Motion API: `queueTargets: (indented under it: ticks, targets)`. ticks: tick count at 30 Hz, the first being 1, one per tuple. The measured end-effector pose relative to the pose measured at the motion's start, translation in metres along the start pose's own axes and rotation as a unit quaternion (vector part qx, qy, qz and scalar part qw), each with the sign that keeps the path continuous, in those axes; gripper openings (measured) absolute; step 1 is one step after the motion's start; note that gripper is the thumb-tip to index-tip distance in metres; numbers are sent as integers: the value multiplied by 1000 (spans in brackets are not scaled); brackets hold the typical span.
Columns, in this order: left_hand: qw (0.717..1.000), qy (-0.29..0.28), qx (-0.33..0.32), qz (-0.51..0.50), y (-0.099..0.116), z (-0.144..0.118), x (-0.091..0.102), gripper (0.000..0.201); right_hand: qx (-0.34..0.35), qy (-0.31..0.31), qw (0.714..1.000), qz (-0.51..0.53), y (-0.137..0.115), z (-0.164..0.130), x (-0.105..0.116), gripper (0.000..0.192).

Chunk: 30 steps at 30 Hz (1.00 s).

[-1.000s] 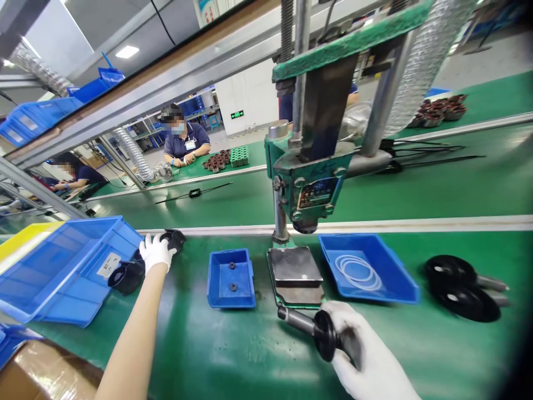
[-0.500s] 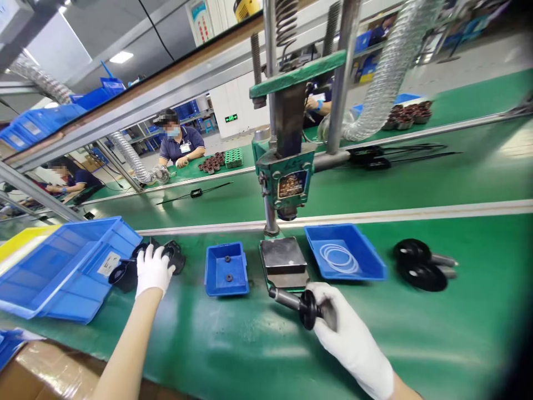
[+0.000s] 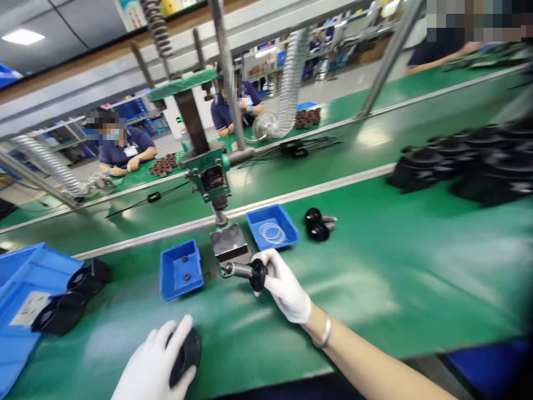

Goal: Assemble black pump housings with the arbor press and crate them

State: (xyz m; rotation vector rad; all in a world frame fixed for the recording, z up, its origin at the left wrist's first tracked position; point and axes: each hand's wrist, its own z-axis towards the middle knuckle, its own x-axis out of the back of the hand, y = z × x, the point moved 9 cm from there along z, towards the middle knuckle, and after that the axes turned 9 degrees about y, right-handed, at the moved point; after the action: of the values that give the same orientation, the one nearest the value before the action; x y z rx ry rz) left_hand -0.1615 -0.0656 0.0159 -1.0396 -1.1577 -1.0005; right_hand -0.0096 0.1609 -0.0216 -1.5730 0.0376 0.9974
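Bright, cool indoor light; lit ceiling panel upper left. Pale glare patches on green counter. White-gloved left hand washed out, little detail. Black parts at right smeared, soft. Wide-angle stretch toward edges, frame tilted, right edge darkened.

Black part partly hidden by left fingers. Large blue bin cut off at left edge; label illegible. Black housings blurred, cut off right.
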Motion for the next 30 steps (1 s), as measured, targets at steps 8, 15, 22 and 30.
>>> queueTargets:
  ticks: [8,15,22,30]
  targets:
    - [984,-146,-75,-65,117,48,-2,29,71,-10,996,51,-37,-15,-2,43]
    - [989,-100,-99,-52,146,69,3,36,97,4,993,63,-75,-32,18,41]
    - [991,-28,-35,-128,124,72,-1,29,148,42,988,-21,-87,-42,35,39]
    - [711,296,228,-597,47,49,5,28,220,-6,950,-222,-83,-72,17,31]
